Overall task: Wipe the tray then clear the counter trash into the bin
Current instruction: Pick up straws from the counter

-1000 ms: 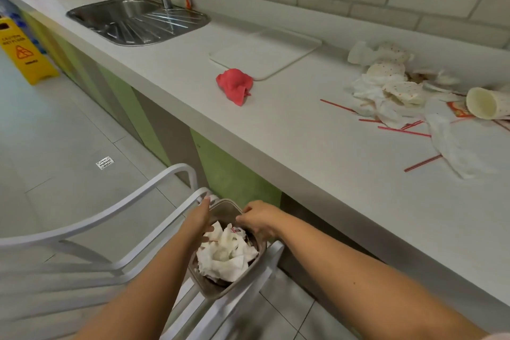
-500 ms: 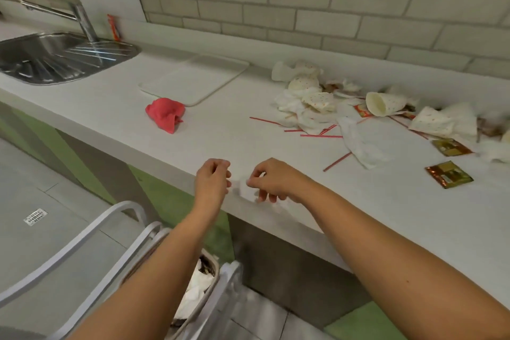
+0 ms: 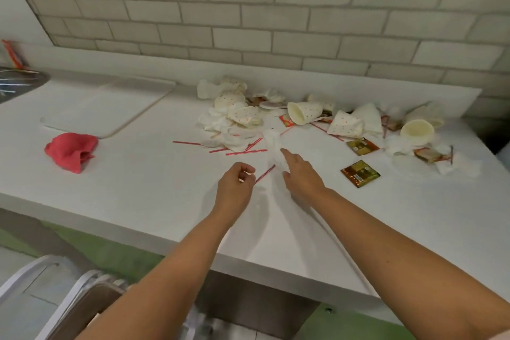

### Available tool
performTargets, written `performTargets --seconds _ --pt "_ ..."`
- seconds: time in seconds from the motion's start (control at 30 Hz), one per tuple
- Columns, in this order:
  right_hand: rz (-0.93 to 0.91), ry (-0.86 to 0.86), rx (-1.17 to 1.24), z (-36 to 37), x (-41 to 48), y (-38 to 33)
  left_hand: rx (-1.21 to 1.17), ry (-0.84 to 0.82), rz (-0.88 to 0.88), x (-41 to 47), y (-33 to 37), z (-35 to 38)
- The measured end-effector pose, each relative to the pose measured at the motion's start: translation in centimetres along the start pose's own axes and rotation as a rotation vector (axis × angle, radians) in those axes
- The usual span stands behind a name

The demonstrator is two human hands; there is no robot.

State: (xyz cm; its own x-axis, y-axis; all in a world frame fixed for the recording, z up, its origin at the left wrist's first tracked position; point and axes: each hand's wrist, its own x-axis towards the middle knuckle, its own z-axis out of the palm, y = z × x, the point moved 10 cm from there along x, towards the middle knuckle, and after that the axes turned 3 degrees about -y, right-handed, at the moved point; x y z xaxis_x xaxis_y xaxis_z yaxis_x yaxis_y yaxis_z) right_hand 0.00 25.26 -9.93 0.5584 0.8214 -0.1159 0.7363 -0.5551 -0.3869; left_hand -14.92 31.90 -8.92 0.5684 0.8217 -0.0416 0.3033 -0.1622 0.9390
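Bin (image 3: 92,299): bottom left, below the worktop (image 3: 138,188) edge. Red cloth (image 3: 70,152) lies crumpled just beside the white tray (image 3: 110,107), at its near corner. Left hand (image 3: 234,188): fingers curled, tips at the near end of a straw (image 3: 265,174); cannot tell whether it pinches it. Right hand (image 3: 300,176): fingers straight, holding nothing, index tip over a crumpled napkin (image 3: 273,143). Behind and to the right lie tipped cups (image 3: 305,112), more napkins and straws, and two brown sachets (image 3: 360,174).
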Motion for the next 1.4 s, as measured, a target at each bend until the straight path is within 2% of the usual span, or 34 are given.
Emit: performTargets --seconds 0.13,0.3,0.4,0.6,0.77,0.9,1.03,1.2,1.4 --pt "-0.027 -0.031 -0.136 0.6 0.4 1.9 0.308 -0.029 0.083 2.0 0.9 2.0" --pt "-0.085 0.06 -0.273 -1.1 0.9 2.9 0.805 -0.113 0.137 4.8 0.4 4.7" --pt "-0.141 0.042 -0.181 -1.1 1.2 3.3 0.931 -0.134 0.096 6.2 0.0 5.7" --pt "-0.163 0.03 -0.002 -0.8 1.0 4.5 0.957 -0.092 0.049 9.0 0.3 6.1" --pt "-0.187 0.116 -0.262 -0.3 1.2 3.8 1.082 -0.108 0.133 11.3 1.4 7.4" --pt "-0.188 0.075 -0.297 0.8 1.7 4.0 1.251 -0.18 0.134 12.5 1.2 8.3" --pt "-0.214 0.059 -0.311 1.2 1.9 4.1 1.38 -0.163 0.133 12.7 1.9 8.9" --pt "-0.234 0.236 -0.204 0.1 1.5 3.9 1.369 -0.108 0.089 12.3 2.2 9.2" --pt "-0.2 0.332 -0.257 -0.8 1.2 3.9 1.307 -0.135 0.063 11.5 1.6 8.6"
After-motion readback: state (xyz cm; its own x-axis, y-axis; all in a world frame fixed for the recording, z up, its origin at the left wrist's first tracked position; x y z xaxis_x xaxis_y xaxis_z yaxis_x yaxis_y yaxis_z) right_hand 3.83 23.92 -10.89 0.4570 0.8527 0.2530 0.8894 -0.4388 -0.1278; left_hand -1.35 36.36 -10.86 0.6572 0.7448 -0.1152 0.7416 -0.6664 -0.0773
